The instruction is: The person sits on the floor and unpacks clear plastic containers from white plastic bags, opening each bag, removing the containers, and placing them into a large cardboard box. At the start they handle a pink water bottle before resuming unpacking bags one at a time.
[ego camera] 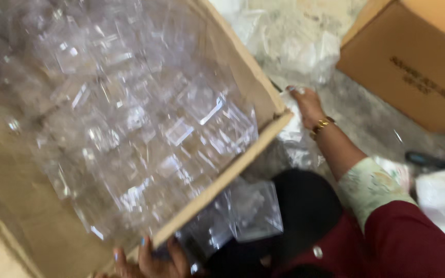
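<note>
Left hand [153,260]: gripped the rim of the cardboard box [243,154] — full of clear plastic containers [140,128].
Right hand [307,105]: rested on crumpled plastic bags [297,51] — grip unclear.

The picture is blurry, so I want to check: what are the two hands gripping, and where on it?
The left hand grips the open brown cardboard box at its lower flap edge. The right hand rests on crumpled clear plastic wrap; grip unclear.

Clear, glinting plastic boxes [145,128] fill a tan cardboard carton [263,92]; beside it, a gold bangle [321,126], a pale floral-print cuff [369,185] under a maroon sleeve [413,242], and a plain brown carton [413,56] on grey flooring [359,110].
</note>
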Action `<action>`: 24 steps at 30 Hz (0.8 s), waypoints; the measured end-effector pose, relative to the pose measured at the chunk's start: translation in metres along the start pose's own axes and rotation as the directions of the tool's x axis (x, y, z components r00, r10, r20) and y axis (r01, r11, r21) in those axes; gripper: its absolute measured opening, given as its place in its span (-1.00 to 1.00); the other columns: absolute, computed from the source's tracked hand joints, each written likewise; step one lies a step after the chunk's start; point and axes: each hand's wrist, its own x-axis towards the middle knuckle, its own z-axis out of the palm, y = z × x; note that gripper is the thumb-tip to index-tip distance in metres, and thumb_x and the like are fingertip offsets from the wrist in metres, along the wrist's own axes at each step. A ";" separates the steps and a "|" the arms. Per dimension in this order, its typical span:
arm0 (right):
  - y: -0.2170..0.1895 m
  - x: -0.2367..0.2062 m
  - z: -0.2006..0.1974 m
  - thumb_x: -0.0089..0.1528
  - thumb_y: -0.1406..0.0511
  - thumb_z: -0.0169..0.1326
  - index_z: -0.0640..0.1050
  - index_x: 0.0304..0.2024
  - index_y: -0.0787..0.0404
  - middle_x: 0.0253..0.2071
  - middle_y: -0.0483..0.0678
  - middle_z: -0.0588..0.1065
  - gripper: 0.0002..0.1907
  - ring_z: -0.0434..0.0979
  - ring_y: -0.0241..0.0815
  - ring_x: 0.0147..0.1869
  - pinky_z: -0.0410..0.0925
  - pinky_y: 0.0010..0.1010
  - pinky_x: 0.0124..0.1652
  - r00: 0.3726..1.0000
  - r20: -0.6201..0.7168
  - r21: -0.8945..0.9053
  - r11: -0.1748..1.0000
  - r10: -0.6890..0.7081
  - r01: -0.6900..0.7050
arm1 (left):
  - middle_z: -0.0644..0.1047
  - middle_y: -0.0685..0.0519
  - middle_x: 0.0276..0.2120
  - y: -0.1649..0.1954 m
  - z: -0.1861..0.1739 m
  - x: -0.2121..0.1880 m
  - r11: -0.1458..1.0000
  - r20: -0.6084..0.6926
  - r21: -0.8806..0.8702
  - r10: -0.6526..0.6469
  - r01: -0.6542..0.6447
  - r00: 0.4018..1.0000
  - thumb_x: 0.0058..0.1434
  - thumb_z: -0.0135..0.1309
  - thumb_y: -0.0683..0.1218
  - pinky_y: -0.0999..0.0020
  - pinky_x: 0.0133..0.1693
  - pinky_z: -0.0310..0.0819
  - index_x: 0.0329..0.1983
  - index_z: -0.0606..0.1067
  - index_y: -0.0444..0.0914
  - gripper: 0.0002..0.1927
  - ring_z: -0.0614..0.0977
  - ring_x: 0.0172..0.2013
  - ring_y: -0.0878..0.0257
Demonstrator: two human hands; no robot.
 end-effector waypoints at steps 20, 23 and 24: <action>-0.189 -0.440 0.017 0.45 0.31 0.10 0.58 -0.03 0.33 -0.10 0.09 0.59 -0.82 0.62 -0.08 -0.13 0.45 -0.37 -0.11 0.614 0.285 -0.437 0.470 -0.736 0.767 | 0.48 -0.09 0.04 0.180 -0.164 0.099 0.376 0.707 -0.703 0.272 0.604 0.653 0.16 0.32 0.22 0.21 0.12 0.46 0.22 0.37 -0.29 -0.27 0.54 0.03 0.03; -0.195 -0.443 0.020 0.42 0.38 0.15 0.58 -0.11 0.33 -0.16 0.10 0.58 -0.91 0.60 -0.02 -0.18 0.43 -0.33 -0.17 0.563 0.187 -0.528 0.401 -0.805 0.749 | 0.49 -0.05 -0.06 0.176 -0.174 0.100 0.417 0.661 -0.726 0.203 0.547 0.722 0.10 0.37 0.17 0.24 0.06 0.50 0.12 0.40 -0.26 -0.33 0.56 -0.08 0.10; -0.196 -0.443 0.020 0.40 0.40 0.17 0.58 -0.14 0.34 -0.19 0.11 0.57 -0.92 0.59 0.00 -0.20 0.42 -0.31 -0.18 0.550 0.153 -0.554 0.390 -0.821 0.736 | 0.48 -0.05 -0.08 0.173 -0.178 0.097 0.403 0.641 -0.744 0.205 0.533 0.740 0.05 0.39 0.17 0.24 0.02 0.51 0.11 0.38 -0.27 -0.29 0.55 -0.10 0.10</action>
